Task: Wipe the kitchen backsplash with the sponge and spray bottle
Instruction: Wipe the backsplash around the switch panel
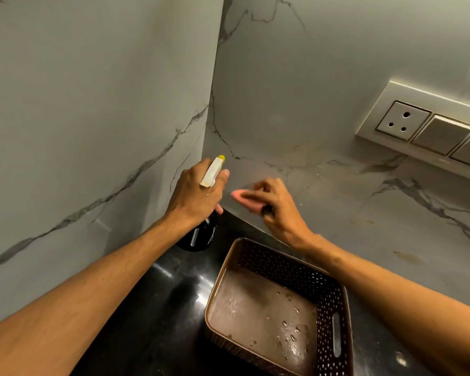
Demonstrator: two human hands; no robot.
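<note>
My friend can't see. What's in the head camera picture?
A person's left hand grips a black spray bottle while the right hand holds a pink sponge near the marble backsplash. A brown basket sits on the black counter.

We see the left hand (194, 192) gripping the neck of a black spray bottle with a white trigger head and yellow nozzle (201, 236), in the far corner where the two grey-veined white marble backsplash (310, 90) walls meet. We cannot tell whether the bottle's base touches the glossy black stone bench (158, 308). Just right of it, the right hand (277, 207) pinches a small pink sponge (242, 197), blurred, low against the right wall. A brown perforated plastic basket (282, 267), its floor wet, sits on the bench nearer us. A cream socket-and-switch plate (403, 120) is on the wall at far right, with brownish stains (407, 257) lower down.
</note>
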